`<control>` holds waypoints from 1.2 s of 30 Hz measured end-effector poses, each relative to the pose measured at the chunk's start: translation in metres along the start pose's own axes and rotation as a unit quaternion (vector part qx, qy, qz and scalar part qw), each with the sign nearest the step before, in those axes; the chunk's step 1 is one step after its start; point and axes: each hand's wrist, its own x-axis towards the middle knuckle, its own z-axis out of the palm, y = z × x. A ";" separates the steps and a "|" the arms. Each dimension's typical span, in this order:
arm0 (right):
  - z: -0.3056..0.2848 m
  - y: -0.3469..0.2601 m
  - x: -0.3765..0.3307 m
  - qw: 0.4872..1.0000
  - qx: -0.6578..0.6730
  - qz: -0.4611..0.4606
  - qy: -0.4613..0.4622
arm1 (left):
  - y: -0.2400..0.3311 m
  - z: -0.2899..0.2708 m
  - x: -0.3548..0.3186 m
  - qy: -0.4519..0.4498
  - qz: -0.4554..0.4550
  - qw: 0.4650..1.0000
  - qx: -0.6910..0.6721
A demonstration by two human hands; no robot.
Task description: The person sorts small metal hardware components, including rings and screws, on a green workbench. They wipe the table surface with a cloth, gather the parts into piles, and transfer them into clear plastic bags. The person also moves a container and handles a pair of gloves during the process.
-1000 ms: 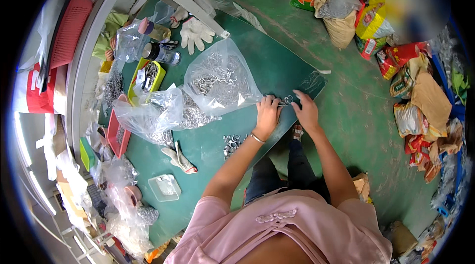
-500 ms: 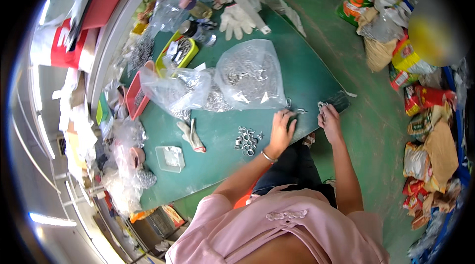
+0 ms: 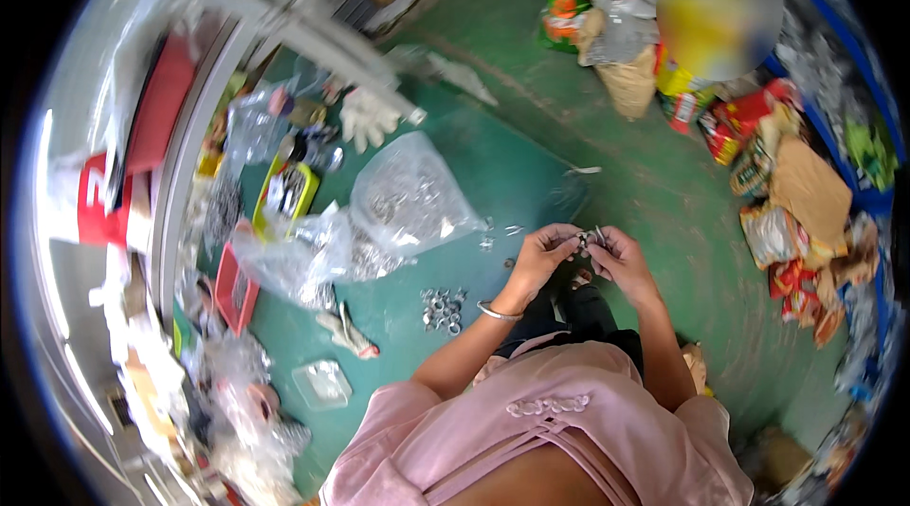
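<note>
My left hand (image 3: 544, 262) and my right hand (image 3: 621, 264) meet in front of me, just off the table's right edge. Both are closed, fingertips pinching a small silvery metal fitting (image 3: 586, 239) between them; its exact shape is too small to make out. A pair of small loose metal pieces (image 3: 487, 239) lies on the green table (image 3: 517, 160) beyond my left hand. Left of my left wrist, which wears a bracelet (image 3: 500, 313), sits a small pile of metal rings and fittings (image 3: 443, 310).
Clear plastic bags of metal parts (image 3: 412, 198) stand mid-table. Around them are a yellow tray (image 3: 305, 198), a red bin (image 3: 234, 290), a clear plastic box (image 3: 322, 385) and white gloves (image 3: 368, 119). Sacks and packages (image 3: 815, 186) line the floor at right.
My left hand has left the tabletop and come to my right hand; both now pinch the fitting, which my right hand held apart before. The view has turned, shifting the table leftward.
</note>
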 end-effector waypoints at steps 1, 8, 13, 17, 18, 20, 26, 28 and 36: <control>-0.012 -0.006 -0.011 0.999 0.031 -0.006 0.031 | 0.001 0.015 0.006 -0.017 -0.004 1.000 0.010; -0.124 -0.006 -0.100 0.910 0.363 -0.130 0.153 | -0.017 0.160 0.047 -0.162 -0.060 0.985 -0.020; -0.226 -0.007 -0.177 0.876 0.349 -0.221 0.249 | -0.050 0.309 0.064 -0.269 -0.096 0.958 0.024; -0.313 -0.002 -0.248 0.818 0.366 -0.285 0.341 | -0.093 0.440 0.069 -0.346 -0.094 0.932 0.047; -0.336 -0.005 -0.269 0.801 0.371 -0.295 0.365 | -0.104 0.475 0.069 -0.370 -0.108 0.921 0.049; -0.376 -0.003 -0.305 0.761 0.388 -0.329 0.403 | -0.125 0.531 0.064 -0.405 -0.141 0.901 0.061; -0.472 0.009 -0.387 0.655 0.417 -0.408 0.481 | -0.186 0.683 0.057 -0.506 -0.170 0.835 0.136; -0.507 0.017 -0.412 0.612 0.425 -0.420 0.518 | -0.216 0.732 0.060 -0.547 -0.149 0.809 0.155; -0.670 0.031 -0.506 0.467 0.417 -0.404 0.667 | -0.301 0.943 0.050 -0.669 -0.141 0.698 0.213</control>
